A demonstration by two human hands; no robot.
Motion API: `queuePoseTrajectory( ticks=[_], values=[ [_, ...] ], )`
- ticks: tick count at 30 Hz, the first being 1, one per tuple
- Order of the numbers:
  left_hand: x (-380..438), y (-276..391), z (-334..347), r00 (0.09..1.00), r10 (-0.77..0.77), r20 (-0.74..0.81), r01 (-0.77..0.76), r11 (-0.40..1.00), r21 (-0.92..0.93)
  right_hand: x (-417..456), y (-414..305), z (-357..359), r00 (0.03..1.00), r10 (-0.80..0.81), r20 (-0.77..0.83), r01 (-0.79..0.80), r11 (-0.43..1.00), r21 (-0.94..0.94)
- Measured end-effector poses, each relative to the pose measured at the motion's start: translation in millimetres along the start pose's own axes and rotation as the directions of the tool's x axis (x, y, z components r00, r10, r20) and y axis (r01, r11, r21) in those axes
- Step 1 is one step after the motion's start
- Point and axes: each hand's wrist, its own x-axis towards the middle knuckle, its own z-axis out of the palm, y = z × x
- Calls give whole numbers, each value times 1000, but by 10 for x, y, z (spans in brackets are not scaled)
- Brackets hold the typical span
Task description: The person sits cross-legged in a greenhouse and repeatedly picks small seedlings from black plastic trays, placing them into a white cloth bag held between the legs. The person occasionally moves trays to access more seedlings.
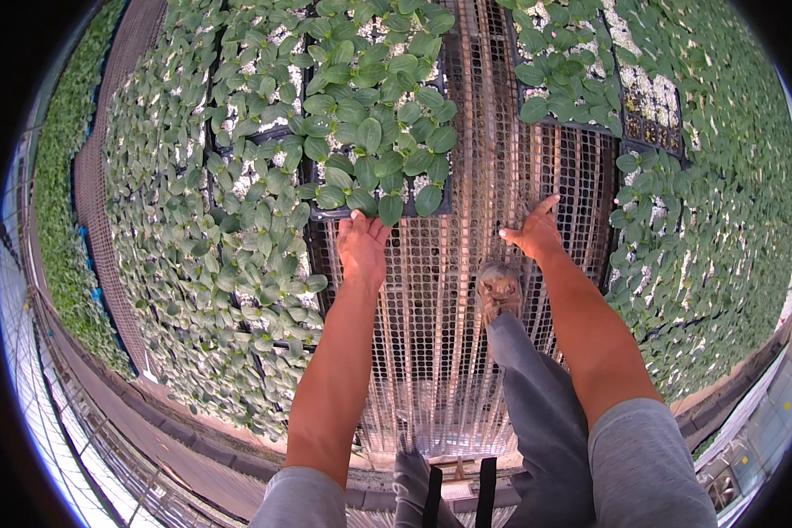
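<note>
My left hand (pixel 363 249) grips the near edge of a black plastic seedling tray (pixel 333 214). Its thumb lies over the rim; the other fingertips are hidden by the tray and leaves. Broad-leaved green seedlings (pixel 369 135) fill that tray, with white granules showing between the leaves. To the right, my right hand (pixel 536 231) hovers above black mesh flooring (pixel 429 297), thumb and fingers spread, holding nothing. Farther ahead, another seedling tray (pixel 564 122) lies on the right, apart from that hand.
Dense seedling trays (pixel 251 231) border the mesh strip on the left, and more seedlings (pixel 706 264) border it on the right. One tray section (pixel 650 115) has bare cells and white granules. My shoe (pixel 500 290) rests on the mesh below my right hand.
</note>
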Motion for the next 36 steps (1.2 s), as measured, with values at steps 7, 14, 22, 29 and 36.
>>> queuePoseTrajectory(
  ticks=[7, 14, 22, 29, 36],
  values=[
    [304, 209, 329, 1000, 23, 17, -24, 998, 62, -69, 42, 18, 999, -24, -37, 27, 997, 79],
    [654, 361, 619, 998, 54, 33, -56, 996, 66, -119, -26, -108, 1000, 26, 10, -26, 998, 64],
    [1073, 445, 923, 998, 33, 44, -30, 996, -81, -123, -10, -106, 1000, 0, 11, -1, 997, 72],
    [1327, 508, 1119, 998, 10, 66, -4, 996, -94, -76, 32, -28, 1000, -7, -26, 8, 998, 56],
    [1533, 447, 1109, 1000, -27, 2, 27, 990, -139, -83, -10, -43, 1000, 15, 17, -16, 998, 65]
  ],
)
